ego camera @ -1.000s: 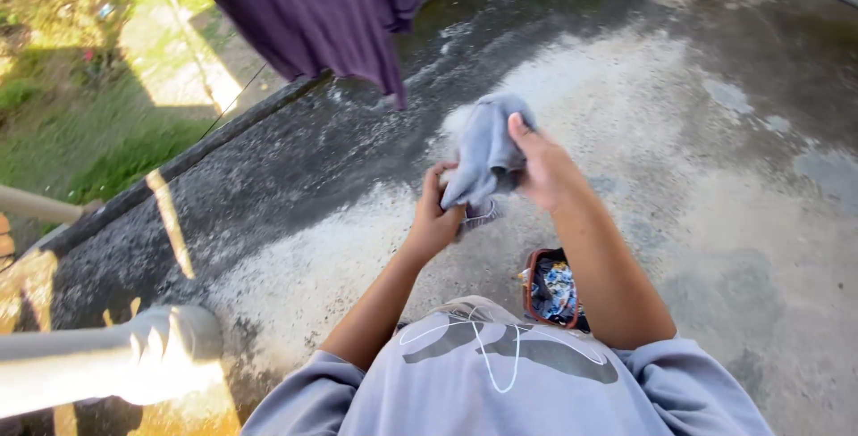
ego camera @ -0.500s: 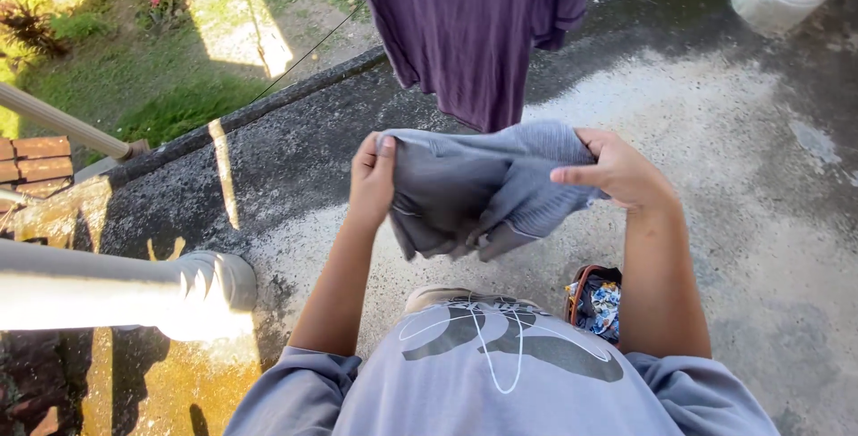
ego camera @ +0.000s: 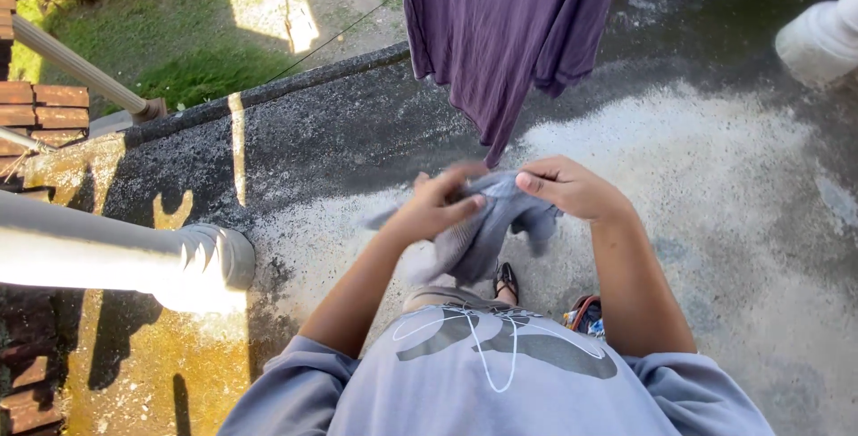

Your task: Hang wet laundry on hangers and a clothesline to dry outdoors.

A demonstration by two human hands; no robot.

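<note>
Cloth first: I've got the grey garment (ego camera: 483,222) bunched between both hands, w/ left hand (ego camera: 435,208) pinching its near fold, fingers closed on fabric, and right hand (ego camera: 572,188) clamped on the far edge. Just beyond the fingertips hangs a purple shirt (ego camera: 505,34); below them, concrete floor (ego camera: 715,177) and a sandal (ego camera: 506,280). Best, I reckon, to find a hem & pull hands apart evenly so it opens flat.
</note>
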